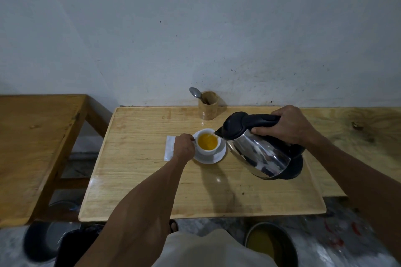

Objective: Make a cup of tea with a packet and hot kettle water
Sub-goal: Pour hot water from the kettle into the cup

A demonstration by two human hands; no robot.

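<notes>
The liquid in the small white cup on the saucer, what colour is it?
Yellow-orange, seen best in the head view: the liquid fills the white cup.

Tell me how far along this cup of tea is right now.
Done: the white packet lies on the table beside the saucer, and the cup already holds yellow-orange liquid. In hand: the right hand tilts the kettle, spout over the cup, while the left hand steadies the cup's side. Left: setting the kettle down and probably stirring; the spoon stands in its wooden holder.
</notes>
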